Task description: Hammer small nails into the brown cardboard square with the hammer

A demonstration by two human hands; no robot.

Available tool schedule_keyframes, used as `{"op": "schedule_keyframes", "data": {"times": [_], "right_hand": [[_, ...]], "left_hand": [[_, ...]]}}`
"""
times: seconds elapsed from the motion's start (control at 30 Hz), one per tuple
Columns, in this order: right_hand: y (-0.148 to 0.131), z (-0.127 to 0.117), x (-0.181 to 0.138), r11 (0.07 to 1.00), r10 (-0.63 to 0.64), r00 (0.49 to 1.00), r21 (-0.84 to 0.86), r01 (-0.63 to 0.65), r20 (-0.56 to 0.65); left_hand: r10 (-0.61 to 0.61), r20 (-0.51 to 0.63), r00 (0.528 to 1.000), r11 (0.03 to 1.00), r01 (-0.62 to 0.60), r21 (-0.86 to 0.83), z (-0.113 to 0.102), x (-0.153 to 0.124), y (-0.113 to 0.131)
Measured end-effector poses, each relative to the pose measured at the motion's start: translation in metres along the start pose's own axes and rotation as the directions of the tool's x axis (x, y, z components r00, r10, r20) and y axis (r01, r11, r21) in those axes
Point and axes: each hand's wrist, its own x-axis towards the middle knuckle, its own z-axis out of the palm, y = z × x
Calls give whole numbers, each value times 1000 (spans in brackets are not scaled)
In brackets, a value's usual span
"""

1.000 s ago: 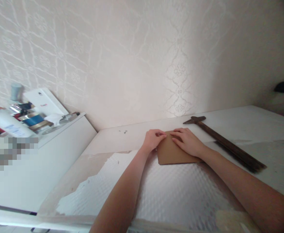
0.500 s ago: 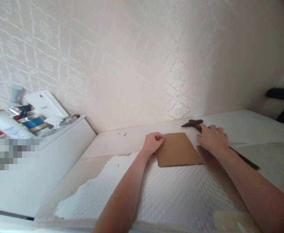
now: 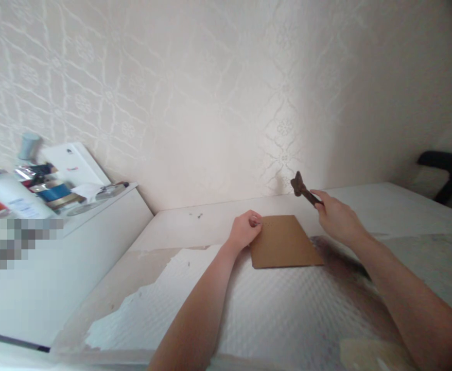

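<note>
A flat piece of brown cardboard point(image 3: 285, 245) lies on the table, with a short row of small dark marks near its far left edge. My left hand point(image 3: 246, 229) rests at its far left corner, thumb and fingers pinched together. Whatever is between those fingertips is too small to make out. To the right, my right hand point(image 3: 337, 216) is closed round the handle of a brown hammer point(image 3: 298, 185). The hammer's head is raised above the table, beyond the cardboard's far right corner; my forearm and hand hide part of its handle.
Beneath the cardboard spreads a white textured sheet point(image 3: 141, 309) with a ragged left edge. Tiny bits point(image 3: 200, 215) lie near the wall. At left, a white cabinet point(image 3: 94, 257) carries a white box point(image 3: 75, 165) and assorted containers. A black armrest-like part point(image 3: 446, 165) stands at right.
My right hand has taken the hammer up off the table, and its head is now raised. The left hand stays at the cardboard's corner.
</note>
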Motion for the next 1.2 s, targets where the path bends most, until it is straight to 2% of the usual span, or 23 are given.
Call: {"op": "schedule_keyframes", "data": {"times": [0.07, 0.13, 0.23, 0.37, 0.53, 0.8, 1.2], "right_hand": [[-7, -6, 1, 974, -77, 997, 214, 78, -15], [-15, -11, -1, 907, -156, 987, 402, 127, 41], [-27, -15, -8, 841, -288, 948, 509, 181, 139], [-40, -10, -15, 842, -377, 910, 473, 260, 171], [-42, -8, -15, 822, -433, 893, 461, 335, 121], [-40, -7, -17, 804, -478, 863, 477, 355, 163], [-39, -7, -16, 815, -470, 863, 467, 343, 186]], "left_hand": [[-8, -2, 1000, 1000, 8, -8, 0, 0, 0], [-20, -8, 1000, 1000, 19, -9, 0, 0, 0], [-22, -12, 1000, 1000, 22, -6, 0, 0, -1], [-17, -3, 1000, 1000, 17, -2, 0, -1, -1], [-17, -3, 1000, 1000, 17, 8, -1, -1, 0], [-25, 0, 1000, 999, 25, 47, -1, 0, 2], [-10, -2, 1000, 999, 10, 30, -1, -1, 3]]}}
